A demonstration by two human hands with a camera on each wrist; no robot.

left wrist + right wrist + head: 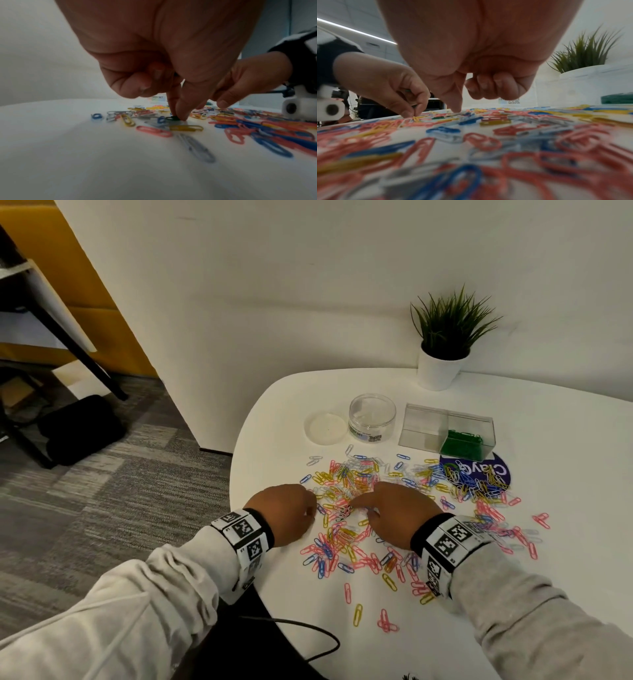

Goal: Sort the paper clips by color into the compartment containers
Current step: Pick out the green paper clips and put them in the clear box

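Left hand (291,513) low at the near-left edge of the clip pile, thumb and forefinger pinched together on a dark green clip (173,118) lying on the white surface (565,474); its other fingers are curled in. Right hand (397,513) just beside it, forefinger stretched down with the tip touching the clips, remaining fingers curled into the palm, nothing gripped. Both wrists carry black-and-white marker bands. Loose paper clips (363,508) (pink, blue, yellow, clear/white, mixed) are spread around and beyond both hands, some reaching a dark blue round sticker (479,470) at the far right of the pile. Behind the pile: a flat clear lid (325,428), next to it an open round clear tub (371,417) with a label, then a clear compartment container (445,431) whose near-right compartment holds green clips (462,445). Farthest back, a potted plant (445,344) in a white pot against the wall.
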